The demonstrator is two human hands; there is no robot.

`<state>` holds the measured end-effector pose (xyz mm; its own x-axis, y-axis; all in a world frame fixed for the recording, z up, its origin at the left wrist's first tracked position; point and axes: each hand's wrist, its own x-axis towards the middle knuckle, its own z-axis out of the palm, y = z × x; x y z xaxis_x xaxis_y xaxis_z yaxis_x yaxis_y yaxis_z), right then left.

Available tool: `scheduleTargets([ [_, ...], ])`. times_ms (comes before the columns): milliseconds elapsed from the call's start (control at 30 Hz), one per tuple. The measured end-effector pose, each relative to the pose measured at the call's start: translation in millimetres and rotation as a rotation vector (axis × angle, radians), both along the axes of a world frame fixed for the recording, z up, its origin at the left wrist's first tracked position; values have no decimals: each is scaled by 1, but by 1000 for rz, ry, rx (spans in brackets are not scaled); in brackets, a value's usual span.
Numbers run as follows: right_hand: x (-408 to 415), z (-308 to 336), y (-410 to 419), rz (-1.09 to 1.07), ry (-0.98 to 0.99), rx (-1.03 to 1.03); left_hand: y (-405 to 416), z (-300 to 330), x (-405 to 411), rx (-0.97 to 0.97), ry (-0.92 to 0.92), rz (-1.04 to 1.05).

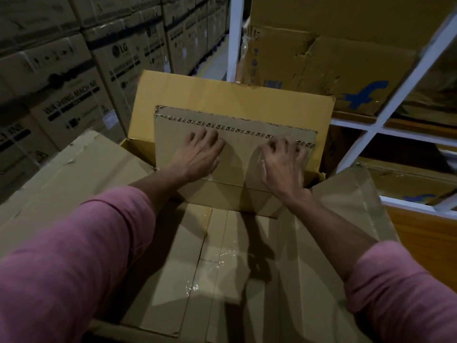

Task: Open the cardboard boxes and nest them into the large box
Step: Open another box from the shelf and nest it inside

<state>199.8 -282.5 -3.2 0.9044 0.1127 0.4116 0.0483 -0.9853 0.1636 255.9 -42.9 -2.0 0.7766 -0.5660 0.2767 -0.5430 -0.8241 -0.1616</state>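
A large open cardboard box [230,95] fills the middle of the head view, its far flap standing up and its side flaps spread left and right. Inside it a flattened brown box [237,154] with printed tape along its upper edge leans against the far wall. My left hand [197,157] lies flat on that box, fingers apart. My right hand [284,162] presses on its right part with fingers curled at the taped edge. More flat cardboard with clear tape [222,256] lies on the bottom of the large box, below my forearms.
Stacked washing machine cartons [74,90] form a wall on the left. A white metal shelf rack [366,129] on the right holds worn cartons with blue print [321,65]. A narrow aisle floor [217,63] shows beyond the large box.
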Motion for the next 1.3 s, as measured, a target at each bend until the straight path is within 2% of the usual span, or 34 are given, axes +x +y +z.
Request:
scheduleTargets([
  [300, -23, 18, 12, 46, 206, 10, -3, 24, -33, 234, 361, 55],
  [400, -30, 35, 18, 87, 260, 33, -5, 42, -45, 263, 420, 87],
  [500, -39, 61, 26, 96, 276, 109, -10, 62, -58, 259, 389, 106],
  [767, -95, 119, 36, 31, 338, 132, -19, 107, -114, 177, 295, 93],
  [933, -144, 128, 22, -47, 229, 111, -42, 109, -154, 74, 213, 42],
  [1300, -249, 140, -54, -240, 61, 242, -149, 116, -241, -97, 252, -155],
])
